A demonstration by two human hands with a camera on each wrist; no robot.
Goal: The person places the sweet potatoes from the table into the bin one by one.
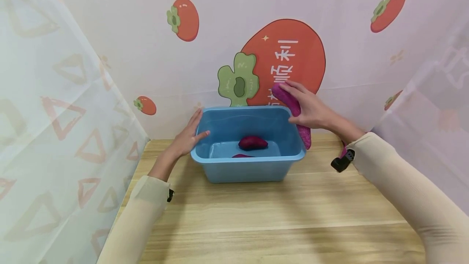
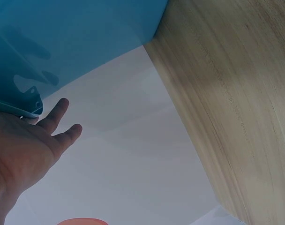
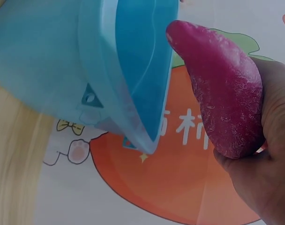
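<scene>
My right hand grips a purple sweet potato above the right rim of a blue plastic bin. The sweet potato is long and tilted, its skin dusted pale in places; thumb and fingers lie on opposite sides of it. At the bin's left rim rests my left hand, fingers straight along the outside and thumb over the edge. On the bin floor lies a darker sweet potato. Part of another reddish-purple piece shows above the front rim, the remainder hidden by the bin's front wall.
The bin stands on a wooden table near a fabric backdrop printed with persimmons. Fabric also rises on both sides. Another magenta thing sits behind my right wrist, mostly covered by the arm.
</scene>
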